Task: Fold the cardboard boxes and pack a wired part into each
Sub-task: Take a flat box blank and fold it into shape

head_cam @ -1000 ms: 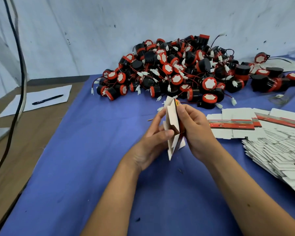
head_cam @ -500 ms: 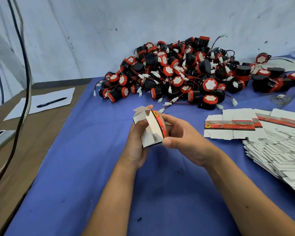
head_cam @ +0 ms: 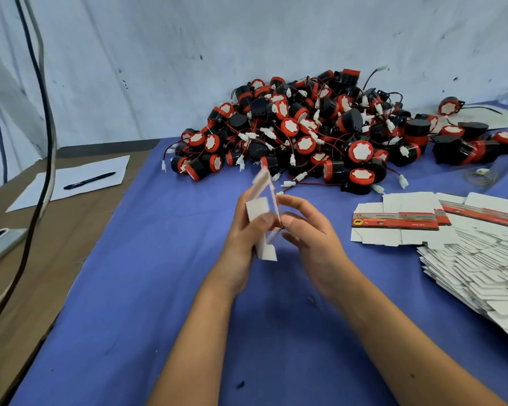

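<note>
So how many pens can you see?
1. The pen lies on the white paper on the brown table at the left. Others may be hidden out of view.

Bare forearms, no sleeves/rings on left grip, right grip.
</note>
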`<control>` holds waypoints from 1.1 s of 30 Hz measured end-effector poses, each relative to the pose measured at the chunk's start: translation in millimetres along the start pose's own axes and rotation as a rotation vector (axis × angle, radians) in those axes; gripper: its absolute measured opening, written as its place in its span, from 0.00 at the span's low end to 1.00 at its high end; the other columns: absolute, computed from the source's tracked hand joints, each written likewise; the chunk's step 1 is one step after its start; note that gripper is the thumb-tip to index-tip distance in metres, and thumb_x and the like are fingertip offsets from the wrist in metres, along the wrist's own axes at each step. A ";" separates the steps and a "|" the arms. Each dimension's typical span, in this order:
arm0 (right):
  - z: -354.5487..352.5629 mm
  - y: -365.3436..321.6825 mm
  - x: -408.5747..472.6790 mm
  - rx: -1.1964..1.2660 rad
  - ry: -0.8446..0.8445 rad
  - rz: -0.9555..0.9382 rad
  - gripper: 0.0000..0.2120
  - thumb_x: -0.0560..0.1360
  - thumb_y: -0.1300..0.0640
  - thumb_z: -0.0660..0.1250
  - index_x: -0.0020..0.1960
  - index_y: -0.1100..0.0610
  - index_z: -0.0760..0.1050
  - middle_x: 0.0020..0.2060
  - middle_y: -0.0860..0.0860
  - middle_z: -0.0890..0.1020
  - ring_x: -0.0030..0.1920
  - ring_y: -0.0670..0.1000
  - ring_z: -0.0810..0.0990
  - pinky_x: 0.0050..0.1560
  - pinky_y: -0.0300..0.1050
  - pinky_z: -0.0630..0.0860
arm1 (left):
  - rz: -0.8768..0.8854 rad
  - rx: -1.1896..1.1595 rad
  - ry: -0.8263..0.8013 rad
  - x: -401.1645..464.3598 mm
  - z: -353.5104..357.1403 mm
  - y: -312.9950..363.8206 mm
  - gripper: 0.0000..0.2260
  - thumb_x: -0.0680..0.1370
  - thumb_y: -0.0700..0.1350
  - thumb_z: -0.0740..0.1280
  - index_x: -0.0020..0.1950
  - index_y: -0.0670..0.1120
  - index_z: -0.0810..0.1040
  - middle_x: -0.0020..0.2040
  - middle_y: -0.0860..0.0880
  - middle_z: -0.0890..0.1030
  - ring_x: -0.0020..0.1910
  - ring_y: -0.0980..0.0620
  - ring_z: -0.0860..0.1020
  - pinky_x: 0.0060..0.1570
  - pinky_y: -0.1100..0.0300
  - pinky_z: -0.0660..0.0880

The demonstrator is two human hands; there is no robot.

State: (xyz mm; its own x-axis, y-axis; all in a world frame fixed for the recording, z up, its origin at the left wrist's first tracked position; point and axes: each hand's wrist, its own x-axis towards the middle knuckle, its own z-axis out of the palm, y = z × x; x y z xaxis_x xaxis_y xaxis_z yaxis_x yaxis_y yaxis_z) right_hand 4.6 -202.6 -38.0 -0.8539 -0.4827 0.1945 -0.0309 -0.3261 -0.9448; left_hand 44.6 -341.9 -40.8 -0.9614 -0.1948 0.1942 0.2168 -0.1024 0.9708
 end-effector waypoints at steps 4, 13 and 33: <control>1.2 -6.4 -2.6 0.093 -0.122 0.036 0.26 0.74 0.47 0.70 0.69 0.53 0.74 0.62 0.60 0.82 0.66 0.62 0.79 0.70 0.58 0.71 | 0.129 0.135 0.052 1.5 0.2 -1.5 0.32 0.73 0.59 0.72 0.76 0.62 0.70 0.71 0.46 0.74 0.67 0.45 0.77 0.66 0.43 0.77; 2.7 -8.6 -4.2 0.156 -0.257 0.076 0.35 0.69 0.67 0.58 0.77 0.55 0.67 0.69 0.65 0.75 0.71 0.65 0.73 0.74 0.66 0.66 | 0.127 0.138 0.015 -2.0 -8.9 1.5 0.32 0.73 0.53 0.75 0.76 0.61 0.70 0.69 0.59 0.78 0.65 0.53 0.79 0.61 0.51 0.79; -2.0 -11.3 -3.0 0.128 -0.159 0.089 0.23 0.73 0.63 0.64 0.68 0.58 0.76 0.62 0.61 0.82 0.59 0.58 0.79 0.62 0.58 0.74 | 0.053 -0.004 -0.037 -5.8 -10.9 13.5 0.34 0.70 0.59 0.71 0.77 0.66 0.67 0.72 0.60 0.76 0.71 0.60 0.74 0.65 0.54 0.77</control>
State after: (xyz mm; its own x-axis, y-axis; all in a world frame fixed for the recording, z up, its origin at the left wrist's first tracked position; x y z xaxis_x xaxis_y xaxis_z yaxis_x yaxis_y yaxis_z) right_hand 6.5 -195.8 -28.4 -0.7575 -0.6328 0.1605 0.1159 -0.3723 -0.9209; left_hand 55.0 -352.8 -30.3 -0.9543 -0.1634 0.2504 0.2681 -0.0968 0.9585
